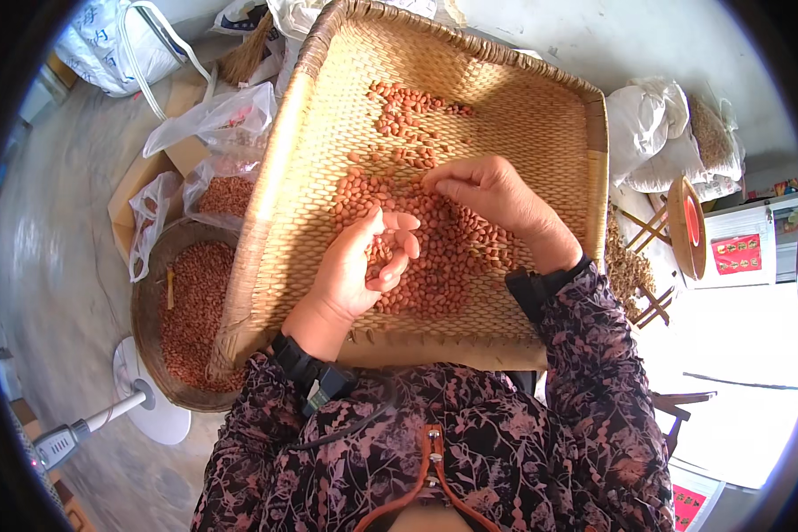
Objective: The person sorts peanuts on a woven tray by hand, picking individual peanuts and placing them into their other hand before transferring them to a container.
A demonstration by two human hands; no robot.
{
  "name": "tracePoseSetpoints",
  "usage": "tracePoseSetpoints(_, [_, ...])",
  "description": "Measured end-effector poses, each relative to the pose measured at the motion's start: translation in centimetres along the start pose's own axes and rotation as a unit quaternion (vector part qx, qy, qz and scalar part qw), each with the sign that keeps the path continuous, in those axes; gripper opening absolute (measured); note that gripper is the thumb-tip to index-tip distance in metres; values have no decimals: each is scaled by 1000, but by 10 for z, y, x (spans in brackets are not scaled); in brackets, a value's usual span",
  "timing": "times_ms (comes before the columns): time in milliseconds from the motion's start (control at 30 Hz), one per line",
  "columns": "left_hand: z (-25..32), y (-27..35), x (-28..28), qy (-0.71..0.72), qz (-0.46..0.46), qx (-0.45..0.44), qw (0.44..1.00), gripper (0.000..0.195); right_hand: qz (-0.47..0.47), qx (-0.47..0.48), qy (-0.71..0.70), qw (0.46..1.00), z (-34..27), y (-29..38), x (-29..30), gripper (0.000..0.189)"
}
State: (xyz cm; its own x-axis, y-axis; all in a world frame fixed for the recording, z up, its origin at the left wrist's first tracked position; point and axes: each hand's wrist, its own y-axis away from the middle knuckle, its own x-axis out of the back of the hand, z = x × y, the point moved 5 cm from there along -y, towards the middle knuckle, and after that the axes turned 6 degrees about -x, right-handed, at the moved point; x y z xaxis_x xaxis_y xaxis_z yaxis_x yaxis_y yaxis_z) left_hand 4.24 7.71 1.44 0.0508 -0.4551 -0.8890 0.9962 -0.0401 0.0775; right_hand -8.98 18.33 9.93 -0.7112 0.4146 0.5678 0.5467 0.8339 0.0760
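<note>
A large woven basket tray point(538, 139) lies tilted before me, its rim close to my body. Shelled reddish-brown peanuts point(432, 286) are heaped in its middle, with a looser patch farther up the weave. My left hand point(362, 263) is cupped over the heap's left side, palm turned inward. Several peanuts show in the hollow of its curled fingers. My right hand point(499, 196) reaches in from the right, thumb and forefinger together at the heap's upper edge. Whether a peanut is pinched between those fingertips is hidden.
A round basket point(147, 319) full of peanuts stands left of the tray. Beside it are plastic bags point(216, 113) and a cardboard box point(130, 189). A fan with a white base point(173, 422) is at lower left. White sacks point(645, 126) and a round woven tray point(685, 226) are right.
</note>
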Motion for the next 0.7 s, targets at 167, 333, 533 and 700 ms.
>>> tracePoseSetpoints(167, [0, -1, -3, 0, -1, 5, 1000, 45, 120, -24, 96, 988, 25, -31, 34, 17])
tracePoseSetpoints(333, [3, 1, -8, -7, 3, 8, 1000, 44, 141, 8, 169, 976, 34, -66, 38, 18])
tracePoseSetpoints(533, [2, 1, -8, -9, 20, 16, 1000, 44, 120, -16, 211, 970, 44, -80, 33, 17])
tracePoseSetpoints(700, [4, 3, -7, -9, 11, 11, 1000, 44, 104, -32, 258, 960, 36, -72, 31, 16])
